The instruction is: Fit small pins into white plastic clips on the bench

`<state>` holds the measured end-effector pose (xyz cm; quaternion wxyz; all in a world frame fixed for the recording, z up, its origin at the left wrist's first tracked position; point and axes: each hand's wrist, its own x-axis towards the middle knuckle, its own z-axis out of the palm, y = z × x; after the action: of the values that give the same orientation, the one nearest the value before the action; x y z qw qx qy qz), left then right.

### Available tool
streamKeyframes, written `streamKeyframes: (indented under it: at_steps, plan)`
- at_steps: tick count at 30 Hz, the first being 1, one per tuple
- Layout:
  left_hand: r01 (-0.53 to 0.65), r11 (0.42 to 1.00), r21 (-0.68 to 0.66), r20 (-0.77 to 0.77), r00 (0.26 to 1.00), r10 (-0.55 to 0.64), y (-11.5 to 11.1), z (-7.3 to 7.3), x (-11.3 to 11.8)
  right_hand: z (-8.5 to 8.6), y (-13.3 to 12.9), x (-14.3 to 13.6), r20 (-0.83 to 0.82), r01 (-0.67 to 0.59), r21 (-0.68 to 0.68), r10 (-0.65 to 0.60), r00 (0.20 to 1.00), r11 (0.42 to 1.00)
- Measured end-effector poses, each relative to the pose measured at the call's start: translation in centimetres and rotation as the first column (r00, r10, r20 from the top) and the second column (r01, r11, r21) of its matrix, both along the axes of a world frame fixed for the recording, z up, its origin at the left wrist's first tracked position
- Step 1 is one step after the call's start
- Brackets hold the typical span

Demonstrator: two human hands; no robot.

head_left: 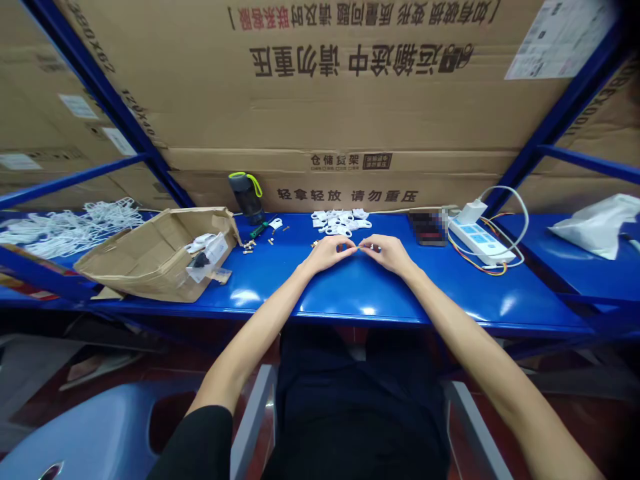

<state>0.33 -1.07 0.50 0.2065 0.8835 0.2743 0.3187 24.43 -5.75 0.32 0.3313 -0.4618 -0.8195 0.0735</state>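
Note:
Over the middle of the blue shelf top, my left hand and my right hand meet fingertip to fingertip. Both are closed in a pinch, and whatever lies between the fingers is too small to make out. Just beyond them is a pile of white ring-ended plastic pieces. Some tiny tan pieces show beside my left hand. Farther left are more small brass-coloured pieces, a dark green screwdriver and a single white ring-ended piece.
An open cardboard box with small bags stands left, before a heap of white cords. A dark bottle stands behind. Right are a phone-like dark object, a power strip with loose cables and a white bag. Blue posts flank the shelf.

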Motion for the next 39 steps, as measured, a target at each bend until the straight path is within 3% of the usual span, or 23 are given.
streamKeyframes:
  at_steps: [17,22,29,33,39]
  plan:
    - [-0.008,0.990,0.143,-0.037,0.999,0.014,0.3,0.0,-0.4,0.1,-0.1,-0.3,-0.037,-0.004,-0.022,0.004,0.999,1.000]
    - [-0.047,0.987,0.154,-0.049,0.997,0.055,0.4,-0.1,-0.4,0.4,0.0,-0.1,0.047,0.082,-0.039,-0.080,0.996,0.996]
    - [-0.112,0.975,0.194,-0.065,0.990,0.127,0.5,-0.2,-0.5,0.4,0.4,2.9,0.123,0.258,-0.105,-0.245,0.962,0.960]
    - [-0.116,0.971,0.207,-0.094,0.986,0.138,0.5,-0.2,-0.5,-0.2,0.7,4.8,0.132,0.264,-0.228,-0.239,0.962,0.937]
    - [-0.118,0.972,0.203,-0.115,0.983,0.143,0.4,-0.1,-0.5,-0.5,1.1,5.0,0.166,0.238,-0.236,-0.203,0.965,0.942]
